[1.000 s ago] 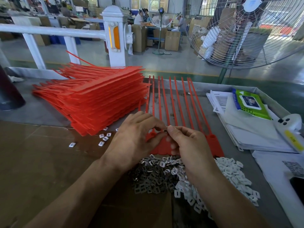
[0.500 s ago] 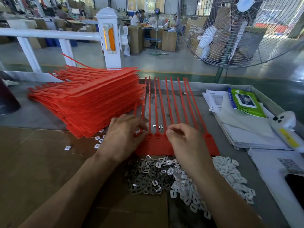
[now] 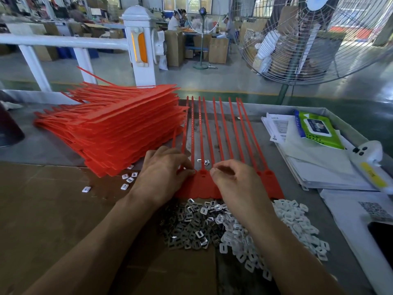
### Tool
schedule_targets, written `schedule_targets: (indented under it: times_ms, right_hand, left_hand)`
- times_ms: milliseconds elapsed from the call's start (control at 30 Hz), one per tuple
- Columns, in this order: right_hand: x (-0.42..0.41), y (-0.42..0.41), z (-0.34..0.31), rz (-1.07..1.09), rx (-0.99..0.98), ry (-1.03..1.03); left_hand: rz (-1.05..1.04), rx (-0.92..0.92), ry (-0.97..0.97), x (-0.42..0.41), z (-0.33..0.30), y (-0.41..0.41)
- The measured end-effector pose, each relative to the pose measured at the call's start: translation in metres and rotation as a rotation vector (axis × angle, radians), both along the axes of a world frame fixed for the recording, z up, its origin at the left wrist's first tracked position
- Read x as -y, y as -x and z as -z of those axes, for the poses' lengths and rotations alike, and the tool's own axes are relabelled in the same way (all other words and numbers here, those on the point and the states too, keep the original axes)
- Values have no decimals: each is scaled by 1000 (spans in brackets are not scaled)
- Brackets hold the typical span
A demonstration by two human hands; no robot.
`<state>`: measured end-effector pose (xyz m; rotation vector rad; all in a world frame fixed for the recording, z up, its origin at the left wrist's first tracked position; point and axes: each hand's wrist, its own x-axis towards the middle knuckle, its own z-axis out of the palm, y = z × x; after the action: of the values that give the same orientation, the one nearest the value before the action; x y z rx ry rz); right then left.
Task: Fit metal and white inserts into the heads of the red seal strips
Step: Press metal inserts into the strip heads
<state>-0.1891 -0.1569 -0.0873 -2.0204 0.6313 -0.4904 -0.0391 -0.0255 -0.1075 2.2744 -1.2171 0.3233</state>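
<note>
Both hands — left (image 3: 163, 173), right (image 3: 230, 177) — curl, apart, fingertips pressing the red seal strips' heads (image 3: 203, 184).

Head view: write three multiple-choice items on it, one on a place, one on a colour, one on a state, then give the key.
1. Where is the metal insert pile relative to the white insert pile?
A. To its left
B. To its right
C. Behind it

2. What colour is the wipes pack lying on the papers?
A. Blue
B. Green
C. Yellow

3. What are the left hand and right hand doing?
A. Hanging off the table
B. Lifting the strip stack
C. Working at the heads of the flat red seal strips

Key: 1 A, grey pieces lie left of white. 2 B, its wrapper is green. 3 C, both sets of fingertips meet the heads.
</note>
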Motion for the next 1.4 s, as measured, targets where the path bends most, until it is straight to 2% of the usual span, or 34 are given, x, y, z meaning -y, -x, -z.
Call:
schedule_targets:
  times_ms: [800,1000,1233,1400]
  right_hand:
    - [2,3,0,-29,-41,27]
    - [-2,5,-1,-116,-36,208]
    - [-13,3,0,-382,-163,454]
    - [-19,2,1,-502,-134,536]
  left_hand:
    - [13,-80,-4,-8,-11,9]
    - [55,-29,-91,-12,-14,12]
    - [8,-113,63,-12,-15,14]
    - [-14,-161,107,-13,-17,15]
